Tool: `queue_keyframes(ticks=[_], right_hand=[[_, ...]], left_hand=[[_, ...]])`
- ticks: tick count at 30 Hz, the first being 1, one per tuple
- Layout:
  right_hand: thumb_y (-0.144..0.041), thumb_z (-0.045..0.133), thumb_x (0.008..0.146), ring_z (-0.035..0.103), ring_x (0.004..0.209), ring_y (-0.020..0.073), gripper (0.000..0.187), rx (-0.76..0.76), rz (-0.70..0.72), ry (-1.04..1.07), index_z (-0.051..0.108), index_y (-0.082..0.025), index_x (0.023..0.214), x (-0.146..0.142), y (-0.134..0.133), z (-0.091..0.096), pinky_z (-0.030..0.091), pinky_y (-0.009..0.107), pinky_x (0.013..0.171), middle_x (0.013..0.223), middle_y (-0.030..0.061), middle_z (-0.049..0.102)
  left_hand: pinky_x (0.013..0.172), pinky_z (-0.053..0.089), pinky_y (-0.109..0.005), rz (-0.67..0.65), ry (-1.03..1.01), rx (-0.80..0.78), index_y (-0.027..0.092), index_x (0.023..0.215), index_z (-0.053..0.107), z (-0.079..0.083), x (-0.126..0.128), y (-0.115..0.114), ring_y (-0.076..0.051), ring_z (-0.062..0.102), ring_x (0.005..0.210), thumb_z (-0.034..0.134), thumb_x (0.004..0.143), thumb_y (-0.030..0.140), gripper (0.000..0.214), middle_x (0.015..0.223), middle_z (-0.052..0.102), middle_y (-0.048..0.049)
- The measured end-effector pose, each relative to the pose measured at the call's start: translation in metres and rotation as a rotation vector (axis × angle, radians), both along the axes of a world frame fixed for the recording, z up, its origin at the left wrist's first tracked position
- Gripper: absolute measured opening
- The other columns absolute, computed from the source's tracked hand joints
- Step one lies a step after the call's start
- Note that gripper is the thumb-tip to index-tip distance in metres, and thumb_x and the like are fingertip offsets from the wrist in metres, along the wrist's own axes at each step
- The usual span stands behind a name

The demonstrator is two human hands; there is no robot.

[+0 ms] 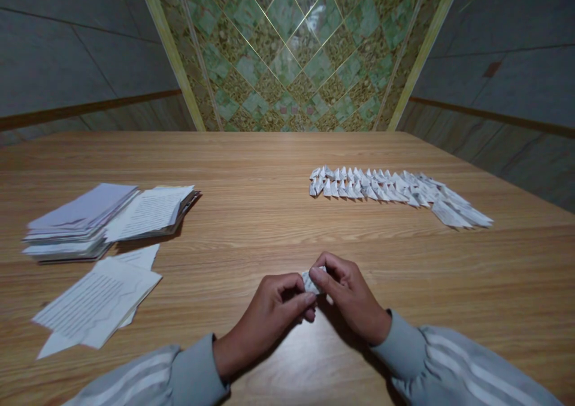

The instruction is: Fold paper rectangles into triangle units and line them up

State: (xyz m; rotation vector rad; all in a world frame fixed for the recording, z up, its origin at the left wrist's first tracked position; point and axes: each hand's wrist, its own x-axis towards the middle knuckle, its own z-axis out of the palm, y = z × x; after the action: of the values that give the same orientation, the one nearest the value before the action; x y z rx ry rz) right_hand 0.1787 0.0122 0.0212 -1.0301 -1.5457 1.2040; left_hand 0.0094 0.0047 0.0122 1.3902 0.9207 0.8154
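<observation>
Between my two hands, just above the near middle of the table, is a small folded piece of printed paper (309,282). My left hand (281,304) pinches its left side between thumb and fingers. At the upper right edge of the paper, my right hand (345,289) has its thumb and forefinger closed on it. Most of the folds are hidden by the fingers. Farther off to the right, several folded paper pieces (359,185) stand in two long rows, with flatter folded pieces (456,211) at the right end.
On the left of the wooden table (242,214) lie a stack of papers (85,211) and a second pile with printed sheets (148,213). Nearer me, loose printed sheets (99,298) overlap. A tiled wall (287,64) rises beyond the far edge.
</observation>
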Motion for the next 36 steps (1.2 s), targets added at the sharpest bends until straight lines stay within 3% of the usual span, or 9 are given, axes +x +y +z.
queue_keyframes(ticks=[4,9,15,19,24,28,32,36], right_hand=[[-0.044,0.057,0.09,0.049,0.063,0.0129,0.032,-0.034,-0.018,0.037,0.055,-0.018,0.072,0.002,0.003,0.001,0.04,0.025,0.06,0.066,-0.0018,0.054],[-0.036,0.056,0.091,0.054,0.07,0.0149,0.022,0.056,-0.015,-0.068,0.061,-0.017,0.081,0.004,0.004,0.002,0.042,0.026,0.064,0.074,0.0011,0.06],[-0.038,0.057,0.092,0.052,0.066,0.0142,0.028,0.099,-0.022,-0.14,0.06,-0.017,0.073,0.004,0.003,-0.003,0.039,0.026,0.06,0.068,0.0005,0.058],[-0.044,0.059,0.091,0.05,0.061,0.0129,0.031,-0.006,0.009,-0.009,0.058,-0.018,0.074,0.003,0.004,-0.003,0.039,0.025,0.057,0.066,-0.0014,0.056],[-0.047,0.061,0.09,0.058,0.075,0.0149,0.029,-0.106,0.046,0.131,0.061,-0.018,0.095,0.0,0.005,-0.003,0.046,0.027,0.067,0.081,0.001,0.063],[-0.043,0.064,0.089,0.059,0.072,0.0155,0.027,-0.103,0.103,0.167,0.057,-0.018,0.083,-0.001,0.004,-0.005,0.046,0.028,0.068,0.078,0.0013,0.065],[-0.039,0.061,0.09,0.053,0.064,0.0137,0.028,-0.005,0.043,0.005,0.054,-0.018,0.072,0.004,0.005,-0.004,0.04,0.026,0.06,0.068,-0.0009,0.059],[-0.03,0.062,0.089,0.048,0.062,0.0126,0.025,0.153,0.039,-0.31,0.057,-0.017,0.068,0.01,0.008,0.0,0.032,0.024,0.057,0.064,-0.0022,0.055]], left_hand=[[0.057,0.044,-0.024,0.074,-0.1,-0.096,0.013,0.081,0.069,-0.003,0.0,0.003,-0.015,0.061,0.06,0.07,0.082,0.034,0.021,0.066,0.07,-0.0055],[0.06,0.044,-0.024,0.144,-0.033,0.041,0.014,0.076,0.069,-0.003,-0.003,0.005,-0.015,0.059,0.063,0.068,0.085,0.034,0.022,0.068,0.068,-0.0044],[0.061,0.043,-0.025,0.094,0.056,0.142,0.014,0.068,0.07,-0.001,-0.003,0.001,-0.015,0.058,0.063,0.066,0.085,0.028,0.022,0.065,0.068,-0.0046],[0.06,0.044,-0.026,0.074,-0.043,0.004,0.013,0.07,0.069,-0.003,-0.004,0.002,-0.016,0.06,0.061,0.069,0.082,0.03,0.02,0.065,0.069,-0.0056],[0.056,0.046,-0.024,0.167,-0.208,-0.144,0.013,0.075,0.066,-0.007,-0.003,0.007,-0.013,0.059,0.057,0.074,0.079,0.036,0.025,0.065,0.069,-0.0045],[0.056,0.047,-0.024,0.238,-0.262,-0.148,0.014,0.074,0.064,-0.008,-0.002,0.01,-0.012,0.058,0.057,0.076,0.077,0.037,0.026,0.067,0.069,-0.0036],[0.059,0.048,-0.024,0.192,-0.209,-0.095,0.015,0.076,0.064,-0.008,-0.003,0.009,-0.014,0.06,0.063,0.072,0.081,0.035,0.023,0.07,0.068,-0.0033],[0.068,0.048,-0.026,0.234,-0.032,0.104,0.017,0.09,0.069,-0.004,-0.005,0.006,-0.016,0.062,0.075,0.073,0.08,0.028,0.015,0.083,0.07,-0.0036]])
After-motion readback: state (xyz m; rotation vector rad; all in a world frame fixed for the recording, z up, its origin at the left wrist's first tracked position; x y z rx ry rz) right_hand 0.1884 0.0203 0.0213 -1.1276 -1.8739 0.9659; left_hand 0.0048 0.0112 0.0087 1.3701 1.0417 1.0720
